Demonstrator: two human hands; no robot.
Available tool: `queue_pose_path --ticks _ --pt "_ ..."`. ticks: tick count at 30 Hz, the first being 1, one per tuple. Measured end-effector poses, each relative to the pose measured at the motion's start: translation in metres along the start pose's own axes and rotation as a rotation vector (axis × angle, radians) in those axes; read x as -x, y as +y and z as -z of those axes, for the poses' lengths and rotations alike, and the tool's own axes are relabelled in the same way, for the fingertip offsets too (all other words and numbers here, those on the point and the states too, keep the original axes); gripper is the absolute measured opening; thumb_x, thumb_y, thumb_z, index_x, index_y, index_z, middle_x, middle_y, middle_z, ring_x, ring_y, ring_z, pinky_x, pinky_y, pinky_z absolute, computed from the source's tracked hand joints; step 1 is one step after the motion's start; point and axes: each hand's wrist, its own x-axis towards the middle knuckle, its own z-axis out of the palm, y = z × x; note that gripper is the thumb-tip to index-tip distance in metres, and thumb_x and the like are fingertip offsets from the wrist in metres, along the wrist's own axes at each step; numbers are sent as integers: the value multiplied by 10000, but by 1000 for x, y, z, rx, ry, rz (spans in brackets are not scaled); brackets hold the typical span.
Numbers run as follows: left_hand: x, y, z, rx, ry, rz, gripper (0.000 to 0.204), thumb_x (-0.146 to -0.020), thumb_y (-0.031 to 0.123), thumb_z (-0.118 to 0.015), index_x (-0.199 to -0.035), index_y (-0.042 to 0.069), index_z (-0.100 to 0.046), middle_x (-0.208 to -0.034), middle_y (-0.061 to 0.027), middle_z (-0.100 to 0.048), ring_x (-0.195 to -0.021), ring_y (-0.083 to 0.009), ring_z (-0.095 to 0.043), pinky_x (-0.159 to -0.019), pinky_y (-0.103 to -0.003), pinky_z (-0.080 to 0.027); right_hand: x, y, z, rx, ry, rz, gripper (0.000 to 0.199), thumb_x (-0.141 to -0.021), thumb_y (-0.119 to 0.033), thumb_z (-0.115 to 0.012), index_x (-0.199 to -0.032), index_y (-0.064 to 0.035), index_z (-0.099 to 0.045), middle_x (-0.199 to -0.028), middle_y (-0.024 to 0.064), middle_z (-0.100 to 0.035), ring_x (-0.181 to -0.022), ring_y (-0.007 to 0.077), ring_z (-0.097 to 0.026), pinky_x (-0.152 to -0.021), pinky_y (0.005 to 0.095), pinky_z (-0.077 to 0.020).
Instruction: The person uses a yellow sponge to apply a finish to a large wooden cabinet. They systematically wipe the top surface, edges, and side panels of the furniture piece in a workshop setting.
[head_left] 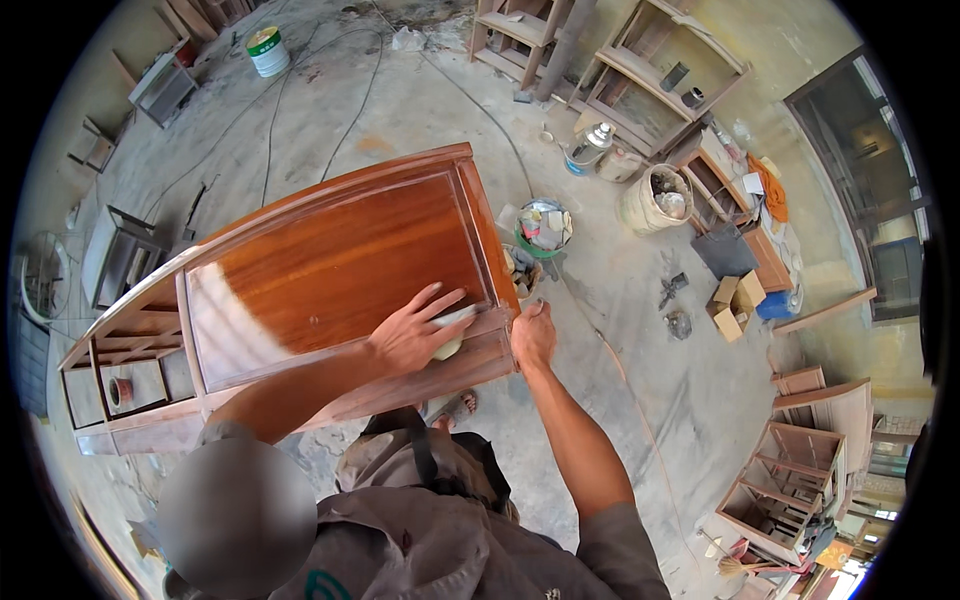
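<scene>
A large wooden cabinet (340,260) with a glossy reddish-brown panel and paler frame rails stands across the view in front of me. My left hand (410,332) is at the panel's near right corner, its fingers bent over a pale whitish pad (452,335) pressed to the wood. I cannot make out whether the pad is a sponge, a folded cloth or sandpaper. My right hand (533,337) is closed round the cabinet's right end edge; the fingertips are partly hidden. Open compartments show at the cabinet's left end, with a small reddish round object (121,392) in one.
Just beyond the right end stand a green bucket of rags and scraps (545,228) and another filled container (522,272). A white bucket (655,200), a cardboard box (735,305) and wooden furniture frames (785,490) line the right side. Cables (480,110) trail over the concrete floor.
</scene>
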Motion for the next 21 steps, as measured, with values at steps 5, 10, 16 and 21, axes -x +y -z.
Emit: queue_pose_path --ticks 5,10,16,21 --pt "-65 -54 15 190 31 -137 663 -834 152 -725 -1487 135 -609 -1525 -147 -589 -1569 -339 -346 -1335 -513 -229 -1 -7 5 3 -41 -20 544 -1121 -398 -320 -1440 -22 -550 -1347 320 -675 -1227 525 -642 -1056 570 -497" --pt "-68 -117 29 100 191 41 597 -775 38 -760 -1353 172 -705 -1464 -126 -606 -1480 -348 -455 -1295 -558 -329 7 -16 11 16 -34 -57 531 -1120 -401 -330 -1435 -43 -564 -1335 302 -690 -1224 517 -650 -1052 588 -498" --pt "-73 -79 21 48 203 -157 543 -771 143 -763 -1311 148 -709 -1358 -99 -637 -1426 -351 -486 -1313 -502 -310 -1 -3 4 36 1 -58 520 -1117 -395 -335 -1441 -61 -567 -1330 299 -693 -1219 518 -652 -1054 587 -500" --pt "-71 -78 3 185 271 -214 613 -741 155 -764 -1346 107 -682 -1342 -107 -646 -1412 -341 -493 -1313 -519 -309 0 -7 2 6 33 -40 510 -1112 -380 -352 -1424 -47 -582 -1308 301 -701 -1202 523 -655 -1053 585 -499"
